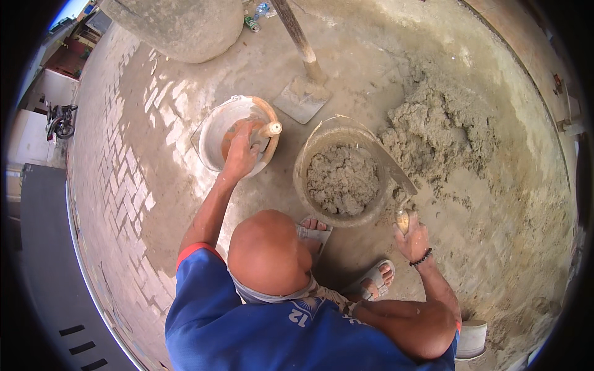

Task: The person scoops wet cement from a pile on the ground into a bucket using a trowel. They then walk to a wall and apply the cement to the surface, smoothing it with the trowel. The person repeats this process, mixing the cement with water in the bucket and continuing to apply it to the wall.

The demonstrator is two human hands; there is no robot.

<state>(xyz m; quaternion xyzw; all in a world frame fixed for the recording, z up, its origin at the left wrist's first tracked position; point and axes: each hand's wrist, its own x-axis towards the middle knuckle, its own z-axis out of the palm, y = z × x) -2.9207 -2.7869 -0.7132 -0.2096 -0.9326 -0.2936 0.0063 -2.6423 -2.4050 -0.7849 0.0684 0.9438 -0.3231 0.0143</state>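
Note:
My right hand (413,240), with a dark beaded bracelet at its wrist, closes round the wooden handle of a trowel (396,173). The trowel's long blade lies along the right rim of a bucket (299,179) holding wet grey mortar (344,180). To the left, my left hand (240,149) reaches into a whitish bucket (208,154). Its fingers are curled beside an orange-brown thing (229,141) inside; what they grip is partly hidden. A round-ended wooden handle (270,129) rests across that bucket's right rim. My bent knees and sandalled feet are just behind the mortar bucket.
A shovel (302,100) rests blade-down beyond the buckets. A large heap of mortar (439,127) spreads at the right. A big grey rounded vessel (179,28), a green can (252,24) and a plastic bottle (262,10) are at the back. A pale container (473,339) stands near my right arm.

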